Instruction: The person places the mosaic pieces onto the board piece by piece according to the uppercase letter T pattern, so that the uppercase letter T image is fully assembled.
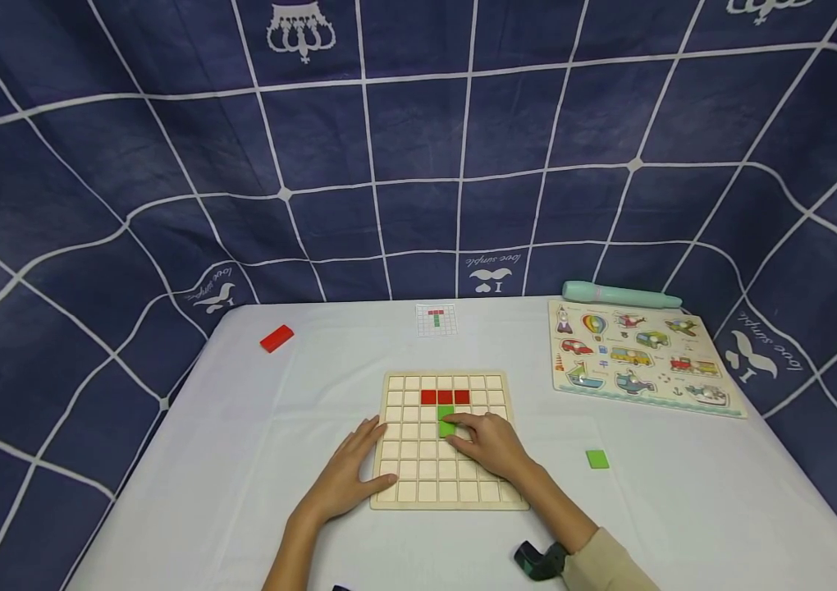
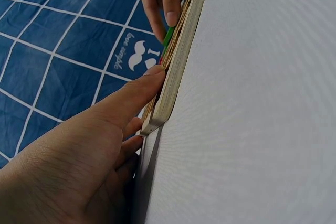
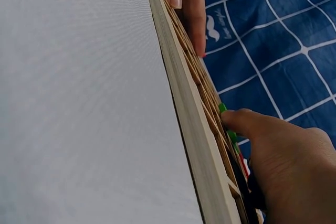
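A wooden grid board [image 1: 427, 491] lies in front of me. Three red tiles [image 1: 445, 397] sit side by side in one of its upper rows. Below the middle red one is a green tile [image 1: 445, 410]. Just under that, my right hand [image 1: 492, 443] pinches another green tile [image 1: 446, 429] between thumb and index finger; in the left wrist view this green tile [image 2: 168, 36] stands tilted at the board's surface. My left hand [image 1: 348, 476] rests with spread fingers on the board's left side, its thumb [image 2: 149, 80] lying over the front edge.
One loose green tile [image 1: 597, 459] lies right of the board. A red block [image 1: 276, 338] is at the back left. Behind the board lies a small card [image 1: 436, 320] with a red and green T pattern. A vehicle picture puzzle [image 1: 640, 353] and a mint-coloured tube [image 1: 621, 295] occupy the back right.
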{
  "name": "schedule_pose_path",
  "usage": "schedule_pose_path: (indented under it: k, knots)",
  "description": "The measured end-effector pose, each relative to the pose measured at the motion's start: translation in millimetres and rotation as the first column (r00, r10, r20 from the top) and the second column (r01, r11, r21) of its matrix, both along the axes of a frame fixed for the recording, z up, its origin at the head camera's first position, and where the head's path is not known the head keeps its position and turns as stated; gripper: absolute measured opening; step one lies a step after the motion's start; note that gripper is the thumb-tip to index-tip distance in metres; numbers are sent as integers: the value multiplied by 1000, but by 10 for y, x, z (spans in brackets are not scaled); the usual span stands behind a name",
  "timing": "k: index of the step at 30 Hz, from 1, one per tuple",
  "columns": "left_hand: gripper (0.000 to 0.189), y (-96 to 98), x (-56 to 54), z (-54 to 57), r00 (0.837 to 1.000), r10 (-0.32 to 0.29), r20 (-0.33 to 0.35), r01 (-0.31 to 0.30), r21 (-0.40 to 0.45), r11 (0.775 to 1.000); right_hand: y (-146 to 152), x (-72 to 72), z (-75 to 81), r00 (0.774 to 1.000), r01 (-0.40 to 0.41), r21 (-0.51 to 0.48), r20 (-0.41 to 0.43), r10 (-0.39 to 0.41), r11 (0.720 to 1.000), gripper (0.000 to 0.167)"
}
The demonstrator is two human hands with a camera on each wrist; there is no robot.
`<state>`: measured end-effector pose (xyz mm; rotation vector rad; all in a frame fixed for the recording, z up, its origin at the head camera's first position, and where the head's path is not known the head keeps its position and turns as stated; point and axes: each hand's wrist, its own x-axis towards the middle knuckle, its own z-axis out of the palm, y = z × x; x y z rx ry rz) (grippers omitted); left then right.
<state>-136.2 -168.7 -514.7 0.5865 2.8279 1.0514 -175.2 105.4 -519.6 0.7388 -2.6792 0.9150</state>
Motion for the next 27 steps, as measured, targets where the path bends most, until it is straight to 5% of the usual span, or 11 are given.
schedule_pose_path:
  k: [15,27]
  knots:
    - [82,5,13,16,1000,8,10,-9,29,1000,53,25,16,1000,-3,1,2,3,1000,29]
    - [82,4,20,27,1000,3,-8,-3,14,1000,610,331,18,993,78,-2,-91,-78,997,31]
